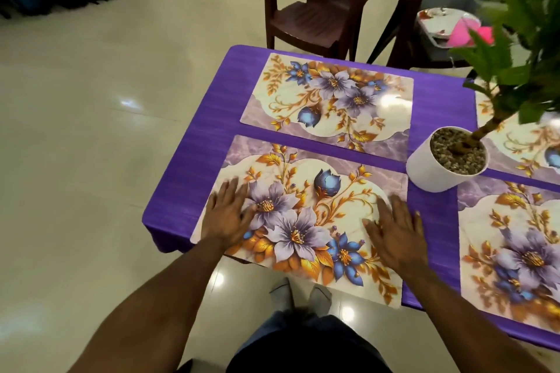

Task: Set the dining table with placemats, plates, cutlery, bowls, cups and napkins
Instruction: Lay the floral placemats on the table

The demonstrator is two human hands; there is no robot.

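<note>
Both forearms enter from the bottom edge, above dark shorts and two feet on the floor. Left hand lies flat on the near placemat, fingers spread and straight, at the mat's left end. Right hand lies flat on the same mat at its right end, fingers likewise spread; neither grip pinches anything. This near placemat overhangs the near edge of the table, its front corner projecting over the floor.

Landmark: white plant pot, filled with gravel. A second placemat lies left of and beyond the pot, flat on the purple cloth. A third placemat lies just in front of the pot; its right part is cut off by the frame edge. A fourth placemat lies right of the pot, mostly hidden by the stem and leaves and cut off at the frame edge.

Beyond the pot, two dark brown plastic chairs stand on the glossy cream tile floor. A grey tub rests on the right-hand chair, holding plates and pink items that foliage partly hides; their exact nature is indistinct. Dark objects at the far upper left are too dim to identify.
</note>
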